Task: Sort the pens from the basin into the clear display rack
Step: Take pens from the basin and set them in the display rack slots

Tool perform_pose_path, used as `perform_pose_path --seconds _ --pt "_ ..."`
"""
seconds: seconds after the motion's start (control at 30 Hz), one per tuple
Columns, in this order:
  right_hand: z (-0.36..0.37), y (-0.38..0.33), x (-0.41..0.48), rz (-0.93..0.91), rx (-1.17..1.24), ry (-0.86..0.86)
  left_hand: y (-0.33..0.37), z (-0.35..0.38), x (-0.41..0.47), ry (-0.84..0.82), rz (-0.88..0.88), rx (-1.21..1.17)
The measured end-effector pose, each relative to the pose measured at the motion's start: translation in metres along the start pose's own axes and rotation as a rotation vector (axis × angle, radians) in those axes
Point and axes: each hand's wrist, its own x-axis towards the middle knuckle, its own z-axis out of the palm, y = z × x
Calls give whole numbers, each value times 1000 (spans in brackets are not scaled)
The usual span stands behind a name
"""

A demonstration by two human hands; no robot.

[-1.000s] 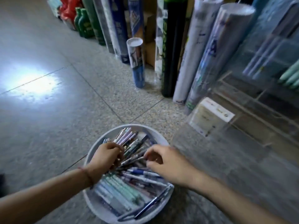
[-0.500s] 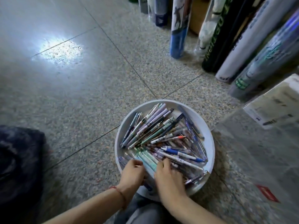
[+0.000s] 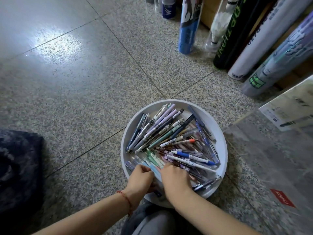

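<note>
Early stage, I judge: the basin (image 3: 210, 116) on the floor (image 3: 84, 99) is full, dozens of pens (image 3: 169, 138) heaped crosswise. The rack (image 3: 271, 158) stands just right of the basin, and I make out no sorted pens in the part in view.

Both my hands are at the near rim. Left hand (image 3: 141, 178): fingers curled round a few pale blue and green pens. Right hand (image 3: 176, 178): lies on the pile with its fingers bent down and hidden under the hand, so I cannot tell if they pinch anything. Nearly all the sorting is left.

Writing: the red tag (image 3: 282, 198) on the rack looks like "deli". The black tube (image 3: 233, 26) among the tubes leaning at the back has green letters starting "OPT"; the rest is unclear. A card (image 3: 288, 112) by the rack has print too small to read. Pen labels are blurred.
</note>
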Motion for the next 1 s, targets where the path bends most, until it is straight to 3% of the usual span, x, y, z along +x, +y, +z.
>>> perform_pose_path --seconds 0.13,0.5,0.73,0.9,1.0 --pt "-2 12 -5 -54 -7 -151 0 -1 -2 -67 19 52" --pt "3 18 -11 -135 -71 -156 -7 1 -2 -56 67 81" --pt "8 19 -16 4 12 -158 -5 1 -9 -125 106 86" --pt "5 20 -19 -144 -77 -151 -8 0 -8 -148 144 146" --pt "4 20 -20 -129 -52 -154 -9 0 -8 -150 149 144"
